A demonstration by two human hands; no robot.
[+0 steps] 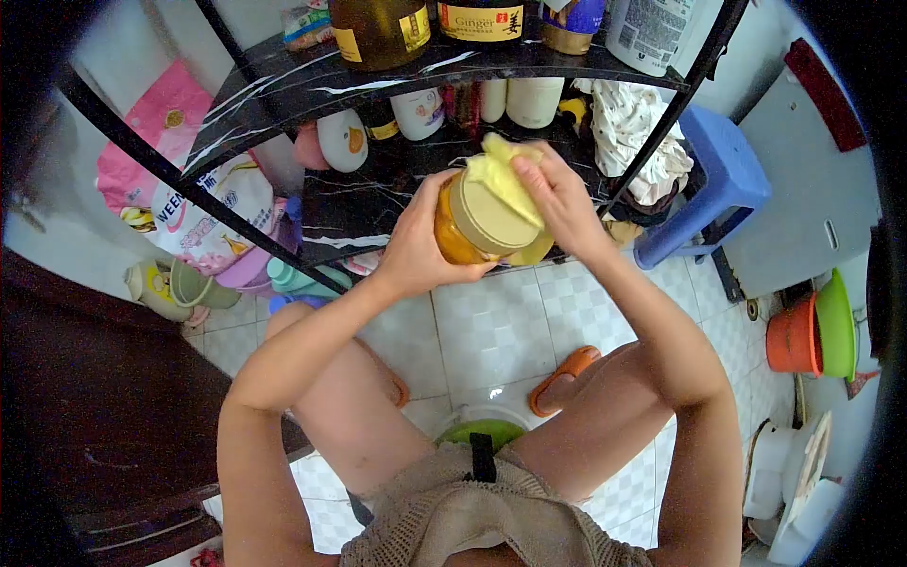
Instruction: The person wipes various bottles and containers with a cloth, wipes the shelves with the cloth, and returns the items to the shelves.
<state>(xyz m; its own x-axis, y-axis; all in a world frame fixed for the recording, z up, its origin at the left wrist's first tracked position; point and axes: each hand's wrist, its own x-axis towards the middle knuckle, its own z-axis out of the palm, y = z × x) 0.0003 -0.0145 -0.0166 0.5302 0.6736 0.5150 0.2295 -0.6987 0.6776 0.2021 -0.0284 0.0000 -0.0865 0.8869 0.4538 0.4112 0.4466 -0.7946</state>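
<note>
My left hand (420,236) is wrapped round an amber jar-like container (455,238). The container is tilted, its broad round beige end (489,217) facing up towards me; I cannot tell whether that is a lid or a base. In my right hand (559,194) is a yellow cloth (505,182), folded and pressed against the edge of the beige end. My right fingers are closed over the cloth, and part of them is hidden behind it. Both hands are in front of the black marble-patterned shelf (354,194).
Above, the upper shelf (520,64) holds several bottles, among them a ginger-labelled bottle (480,21). A pink detergent bag (161,123) leans at the left. Crumpled white cloth (628,142) and a blue stool (713,175) are at the right, near red (792,335) and green basins (837,326).
</note>
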